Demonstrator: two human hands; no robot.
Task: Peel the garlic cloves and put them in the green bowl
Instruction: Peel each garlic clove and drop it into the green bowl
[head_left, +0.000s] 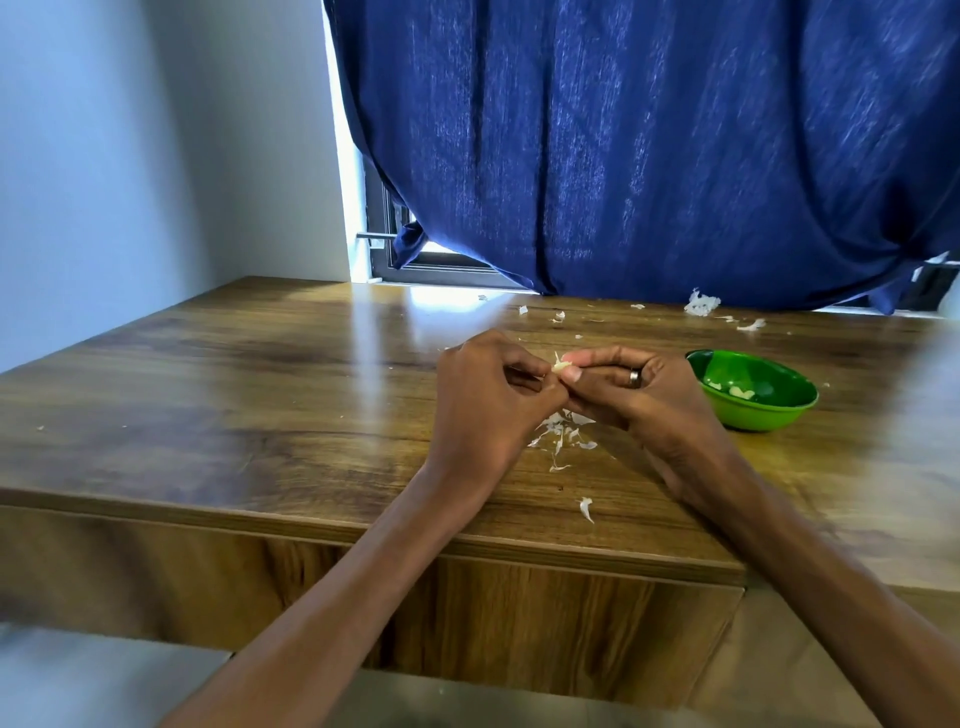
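A small pale garlic clove (560, 367) is held above the wooden table (260, 405), pinched between the fingertips of both hands. My left hand (488, 400) has its fingers curled in against the clove from the left. My right hand (623, 389), wearing a ring, pinches the clove from the right with thumb and forefinger. The green bowl (779, 410) stands on the table just right of my right hand and holds a few peeled cloves (737, 391).
Loose garlic skins (563, 434) lie under my hands, with one scrap (586, 508) near the table's front edge. More skins (701, 304) are scattered at the back by the blue curtain (649, 145). A white wall is on the left.
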